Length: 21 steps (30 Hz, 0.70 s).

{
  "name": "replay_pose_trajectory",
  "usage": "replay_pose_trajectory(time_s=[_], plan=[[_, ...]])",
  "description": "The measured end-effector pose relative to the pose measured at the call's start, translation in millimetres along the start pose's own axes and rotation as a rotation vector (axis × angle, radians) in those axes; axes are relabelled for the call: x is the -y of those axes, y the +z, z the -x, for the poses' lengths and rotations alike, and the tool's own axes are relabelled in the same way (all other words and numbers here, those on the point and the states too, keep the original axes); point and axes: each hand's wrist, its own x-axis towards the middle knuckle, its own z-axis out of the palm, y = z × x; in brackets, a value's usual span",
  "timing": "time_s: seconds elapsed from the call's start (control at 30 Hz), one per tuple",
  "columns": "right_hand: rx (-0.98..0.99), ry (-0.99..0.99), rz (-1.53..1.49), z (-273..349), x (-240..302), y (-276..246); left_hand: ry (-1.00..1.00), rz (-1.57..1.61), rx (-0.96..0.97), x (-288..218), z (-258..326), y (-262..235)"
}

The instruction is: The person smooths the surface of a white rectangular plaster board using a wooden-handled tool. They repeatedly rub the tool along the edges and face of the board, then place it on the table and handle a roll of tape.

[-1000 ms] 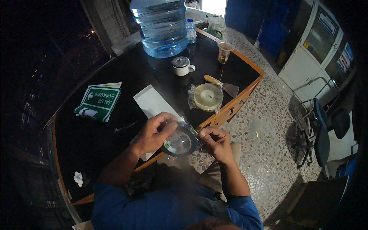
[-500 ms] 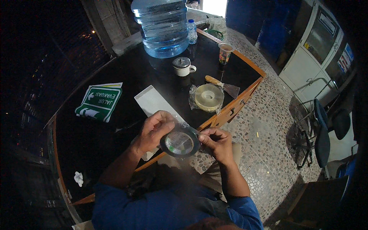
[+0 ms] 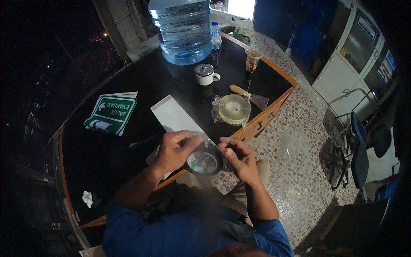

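A dark roll of tape (image 3: 218, 163), its round middle showing clear film and a small green mark, is held up over the table's near edge. My left hand (image 3: 173, 150) pinches the roll's upper left side between thumb and fingers. At the upper right rim, my right hand (image 3: 240, 159) has curled fingers and a bent thumb close to the roll. Whether a bit of thin film is between those fingertips is too small to make out. Just beyond my hands, a long whitish flat box (image 3: 177, 113) lies slanted on the black table (image 3: 145, 81).
A clear tape roll in plastic (image 3: 233, 109) lies beside a wooden-handled scraper (image 3: 252, 97). Farther back are a lidded mug (image 3: 205, 76), a plastic cup (image 3: 251, 62), a small bottle (image 3: 215, 36) and a water jug (image 3: 184, 38). A folded green sign (image 3: 112, 115) lies left.
My right hand's fingers have shifted up along the roll's rim, and the thumb has come off its side. The tape roll has moved slightly right, with my left hand still on it.
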Motion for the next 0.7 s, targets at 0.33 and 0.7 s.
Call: replay_pose_trajectory(time_s=[0.33,0.7], plan=[[0.024,-0.066,0.117,-3.3,-8.9,14.8,0.108,-0.006,0.133,-3.2,-1.6,9.0],[-0.177,-0.142,0.008,-8.6,-21.6,12.3,-0.128,0.050,0.182,-10.6,6.4,9.6]])
